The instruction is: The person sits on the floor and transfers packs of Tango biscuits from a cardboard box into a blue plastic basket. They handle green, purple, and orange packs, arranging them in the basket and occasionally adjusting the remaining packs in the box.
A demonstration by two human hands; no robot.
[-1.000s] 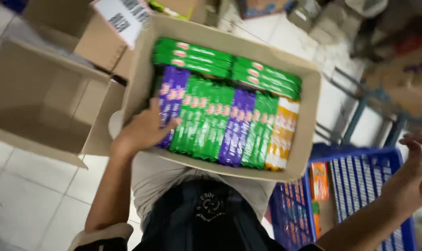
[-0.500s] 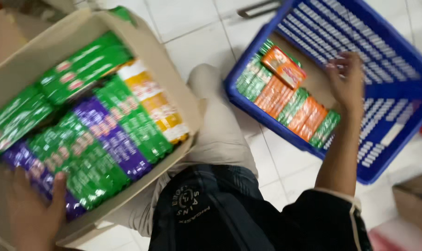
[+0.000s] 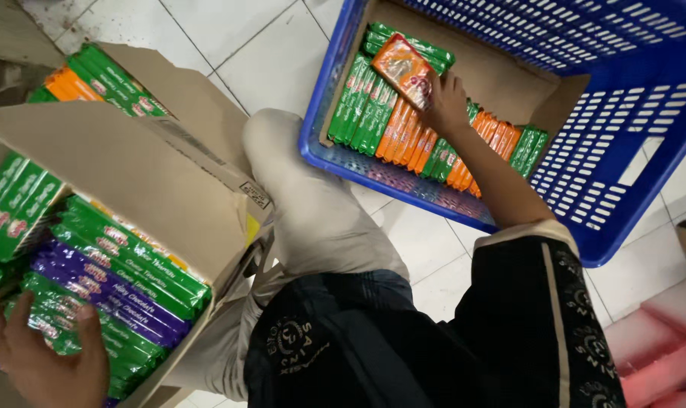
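Right hand [image 3: 445, 106]: fingers closed on orange packet [image 3: 405, 69], lifting it above rows in blue basket [image 3: 645, 143]. Left hand [image 3: 44, 363]: spread flat, steadying bars in cardboard box [image 3: 131, 170].

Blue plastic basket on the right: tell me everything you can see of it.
The blue plastic basket sits on the white tiled floor, its slotted lattice walls and rim intact. A brown cardboard liner covers its bottom. Inside lie rows of flat green and orange wrapped bars, packed on edge. The right hand reaches in, its fingers on an orange packet lying atop the rows.
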